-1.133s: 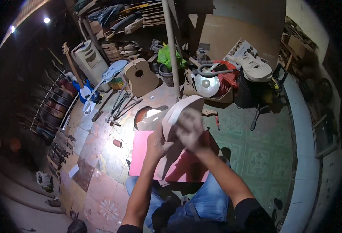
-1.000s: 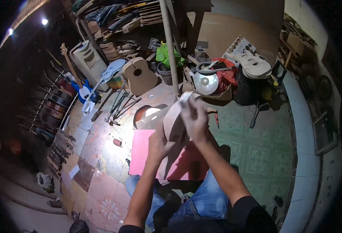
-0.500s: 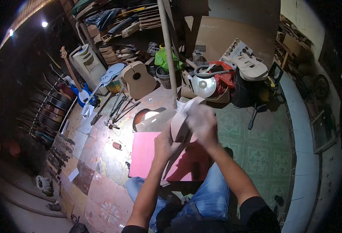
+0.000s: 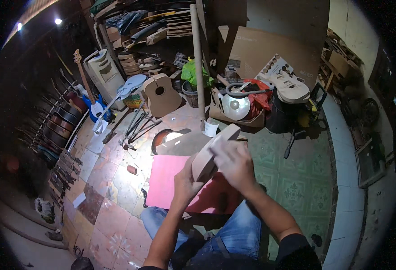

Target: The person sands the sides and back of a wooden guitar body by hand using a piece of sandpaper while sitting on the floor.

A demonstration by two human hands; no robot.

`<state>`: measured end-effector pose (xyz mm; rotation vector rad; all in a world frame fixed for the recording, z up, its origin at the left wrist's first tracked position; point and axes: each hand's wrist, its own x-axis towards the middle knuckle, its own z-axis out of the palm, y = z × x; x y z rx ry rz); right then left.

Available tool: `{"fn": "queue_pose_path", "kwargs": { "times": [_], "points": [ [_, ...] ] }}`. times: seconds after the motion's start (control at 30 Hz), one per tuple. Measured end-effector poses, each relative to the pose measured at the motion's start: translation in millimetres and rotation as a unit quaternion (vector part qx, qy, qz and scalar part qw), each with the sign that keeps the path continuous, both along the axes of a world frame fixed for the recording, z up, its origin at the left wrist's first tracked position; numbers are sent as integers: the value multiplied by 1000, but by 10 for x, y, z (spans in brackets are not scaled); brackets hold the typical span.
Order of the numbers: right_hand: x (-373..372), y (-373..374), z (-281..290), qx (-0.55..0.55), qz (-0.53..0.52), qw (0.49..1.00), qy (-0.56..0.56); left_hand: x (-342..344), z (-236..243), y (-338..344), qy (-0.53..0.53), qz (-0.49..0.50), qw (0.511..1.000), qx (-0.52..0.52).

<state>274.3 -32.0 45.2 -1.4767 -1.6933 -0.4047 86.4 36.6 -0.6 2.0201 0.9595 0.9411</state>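
An unpainted, thick wooden guitar body (image 4: 205, 164) is held up on edge and tilted, over a pink board (image 4: 164, 180) in front of my knees. My left hand (image 4: 186, 179) is closed round its lower left side. Against its upper right face is my right hand (image 4: 235, 163), fingers bent and pressed together, slightly blurred. Under those fingers shows the edge of a thin grey piece (image 4: 213, 151) that looks like sandpaper; most of it is hidden. Part of the body's outline is covered by my hands.
Beyond the board lies a dark sunburst guitar piece (image 4: 163, 139) beside a grey sheet. A small reddish-brown roll (image 4: 132, 169) and metal clamps (image 4: 137, 128) lie on the tiles to the left. A post (image 4: 198, 67), an acoustic guitar body (image 4: 161, 95) and a filled cardboard box (image 4: 247, 120) stand farther back.
My right hand has shifted slightly down along the wood and is less blurred. The guitar body has turned and dropped slightly, and my left hand has moved a little lower with it.
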Motion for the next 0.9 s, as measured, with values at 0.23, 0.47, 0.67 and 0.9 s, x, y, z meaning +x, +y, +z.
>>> {"fn": "queue_pose_path", "kwargs": {
  "times": [0.23,0.47,0.67,0.9],
  "points": [
    [322,180,-271,-57,-32,935,348,-310,-248,-94,-49,-27,997,-50],
    [272,86,-249,-92,-90,980,153,-559,-378,-163,-80,-26,995,-45],
    [-536,-185,91,11,53,994,91,-684,-440,-187,-86,-5,995,-51],
    [-302,-84,-152,-23,-10,1000,-1,-670,-471,-188,-76,-7,996,-46]
  ]
}}
